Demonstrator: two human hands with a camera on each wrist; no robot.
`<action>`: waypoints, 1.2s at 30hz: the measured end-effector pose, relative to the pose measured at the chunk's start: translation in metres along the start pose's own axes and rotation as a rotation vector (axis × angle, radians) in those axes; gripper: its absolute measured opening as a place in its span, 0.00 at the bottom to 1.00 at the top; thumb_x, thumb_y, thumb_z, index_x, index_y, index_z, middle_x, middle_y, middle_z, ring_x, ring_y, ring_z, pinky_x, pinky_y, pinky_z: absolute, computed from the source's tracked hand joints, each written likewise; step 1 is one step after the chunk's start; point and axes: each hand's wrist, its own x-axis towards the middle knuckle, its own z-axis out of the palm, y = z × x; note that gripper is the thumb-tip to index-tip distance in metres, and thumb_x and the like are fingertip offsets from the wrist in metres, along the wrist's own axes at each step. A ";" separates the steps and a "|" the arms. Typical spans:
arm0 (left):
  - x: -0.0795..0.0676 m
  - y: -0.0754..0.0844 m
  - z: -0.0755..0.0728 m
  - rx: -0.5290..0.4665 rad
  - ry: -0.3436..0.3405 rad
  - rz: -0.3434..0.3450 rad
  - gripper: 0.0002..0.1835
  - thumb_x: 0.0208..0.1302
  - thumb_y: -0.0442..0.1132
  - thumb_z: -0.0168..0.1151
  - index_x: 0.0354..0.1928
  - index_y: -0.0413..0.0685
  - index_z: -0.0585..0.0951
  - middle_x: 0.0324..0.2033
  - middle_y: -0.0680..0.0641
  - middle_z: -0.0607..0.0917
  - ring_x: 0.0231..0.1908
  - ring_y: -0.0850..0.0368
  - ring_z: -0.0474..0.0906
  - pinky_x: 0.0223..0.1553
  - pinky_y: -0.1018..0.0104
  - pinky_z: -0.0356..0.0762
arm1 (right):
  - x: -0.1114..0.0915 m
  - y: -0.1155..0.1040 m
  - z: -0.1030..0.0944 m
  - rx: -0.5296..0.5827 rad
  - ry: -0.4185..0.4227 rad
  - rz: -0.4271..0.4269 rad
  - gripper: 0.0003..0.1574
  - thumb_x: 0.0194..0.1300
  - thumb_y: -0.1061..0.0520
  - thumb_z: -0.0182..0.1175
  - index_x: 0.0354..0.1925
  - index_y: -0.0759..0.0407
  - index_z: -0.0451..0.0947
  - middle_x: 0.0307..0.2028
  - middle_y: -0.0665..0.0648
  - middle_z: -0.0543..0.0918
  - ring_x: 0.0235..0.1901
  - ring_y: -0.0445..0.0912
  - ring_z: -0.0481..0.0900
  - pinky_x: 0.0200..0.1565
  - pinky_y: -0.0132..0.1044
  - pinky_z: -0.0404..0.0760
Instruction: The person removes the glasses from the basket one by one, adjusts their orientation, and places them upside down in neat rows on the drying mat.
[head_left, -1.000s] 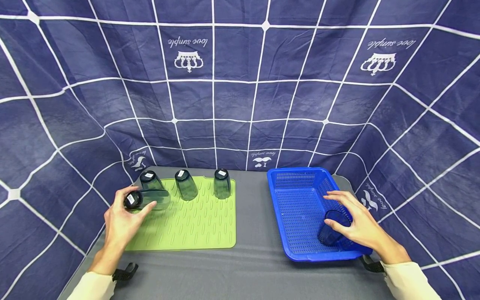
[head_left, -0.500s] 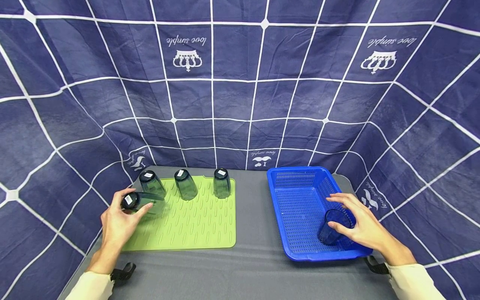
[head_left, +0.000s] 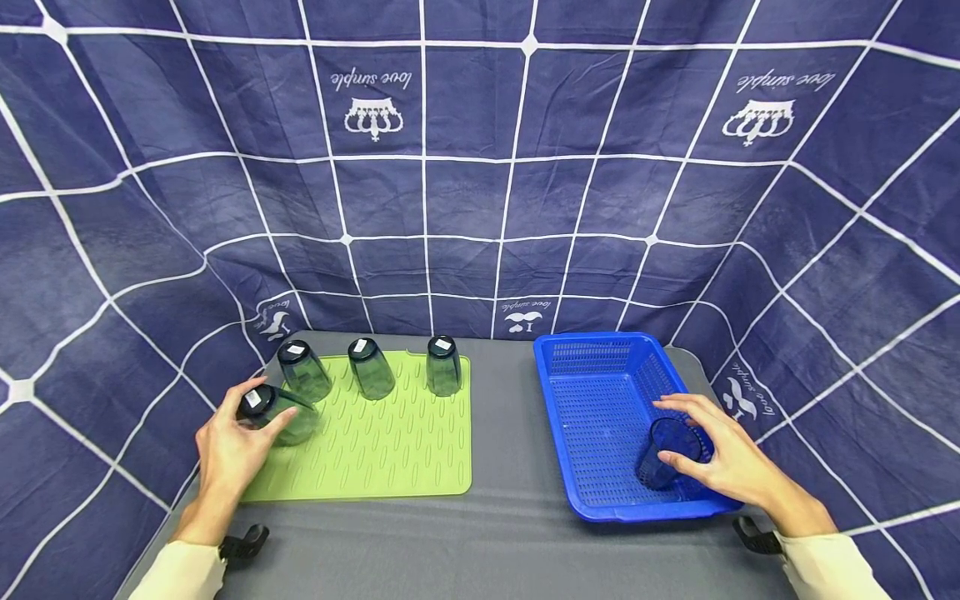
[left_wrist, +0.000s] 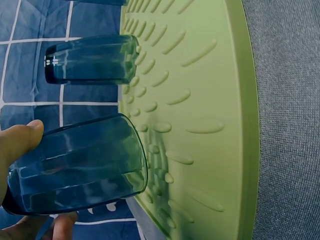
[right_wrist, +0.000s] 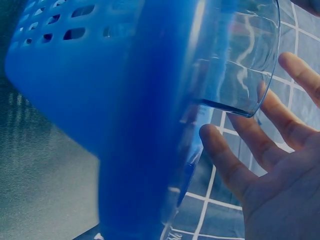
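Note:
My left hand (head_left: pixel 232 442) grips a tinted drinking glass (head_left: pixel 287 417) near its base, thumb on one side and fingers on the other. This glass is tilted, mouth down, over the near left part of the green drying mat (head_left: pixel 390 458). In the left wrist view the rim of the held glass (left_wrist: pixel 80 165) is close to the mat; whether it touches, I cannot tell. My right hand (head_left: pixel 731 454) is spread around a mouth-up glass (head_left: pixel 663 454) in the blue basket (head_left: pixel 561 450). Its fingers are loosely bent beside the rim (right_wrist: pixel 255 105), not closed on it.
Upside down along the mat's back edge stand a left glass (head_left: pixel 306 372), a middle glass (head_left: pixel 372 371) and a right glass (head_left: pixel 444 367). Grey cloth (head_left: pixel 510 433) covers the table between mat and basket. A blue checked curtain (head_left: pixel 480 200) surrounds the back and sides.
The left hand has turned its glass from nearly lying flat to more mouth-down, drawing it slightly left and nearer. The right hand has shifted slightly beside the glass in the basket.

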 end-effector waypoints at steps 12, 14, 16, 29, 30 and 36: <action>-0.001 -0.011 0.006 0.037 0.004 0.005 0.42 0.53 0.44 0.95 0.72 0.57 0.89 0.23 0.44 0.83 0.26 0.71 0.68 0.35 0.63 0.67 | -0.006 0.000 0.004 0.008 -0.024 0.044 0.52 0.54 0.58 0.92 0.75 0.42 0.85 0.69 0.53 0.89 0.73 0.26 0.76 0.69 0.13 0.68; 0.000 -0.012 0.007 0.041 0.006 0.011 0.42 0.53 0.43 0.95 0.72 0.57 0.88 0.22 0.45 0.82 0.27 0.67 0.69 0.36 0.59 0.68 | -0.006 0.001 0.005 0.012 -0.024 0.034 0.53 0.53 0.58 0.93 0.75 0.43 0.85 0.69 0.54 0.89 0.74 0.26 0.76 0.72 0.12 0.65; 0.000 -0.013 0.008 0.042 0.005 0.021 0.42 0.53 0.44 0.95 0.72 0.57 0.88 0.22 0.46 0.80 0.27 0.63 0.69 0.37 0.56 0.69 | -0.006 0.002 0.006 0.015 -0.024 0.021 0.53 0.53 0.58 0.93 0.75 0.44 0.85 0.68 0.55 0.90 0.74 0.26 0.75 0.74 0.11 0.61; 0.003 -0.014 0.016 0.023 -0.025 0.045 0.43 0.53 0.43 0.94 0.74 0.54 0.87 0.31 0.34 0.86 0.33 0.40 0.80 0.41 0.34 0.75 | -0.007 0.002 0.007 0.000 -0.080 0.043 0.50 0.56 0.53 0.93 0.74 0.41 0.84 0.65 0.49 0.91 0.68 0.30 0.81 0.72 0.09 0.60; 0.003 -0.014 0.016 0.021 -0.030 0.045 0.43 0.53 0.42 0.94 0.74 0.54 0.87 0.32 0.33 0.86 0.34 0.37 0.81 0.42 0.33 0.75 | -0.008 0.002 0.007 -0.003 -0.085 0.044 0.50 0.56 0.53 0.93 0.74 0.41 0.84 0.65 0.49 0.91 0.68 0.30 0.82 0.71 0.09 0.60; 0.003 -0.010 0.017 0.032 -0.056 0.019 0.43 0.54 0.44 0.94 0.74 0.55 0.87 0.35 0.32 0.86 0.37 0.33 0.83 0.41 0.34 0.74 | -0.009 0.002 0.006 -0.032 -0.097 0.040 0.51 0.54 0.54 0.93 0.73 0.41 0.85 0.64 0.50 0.92 0.66 0.36 0.85 0.70 0.10 0.61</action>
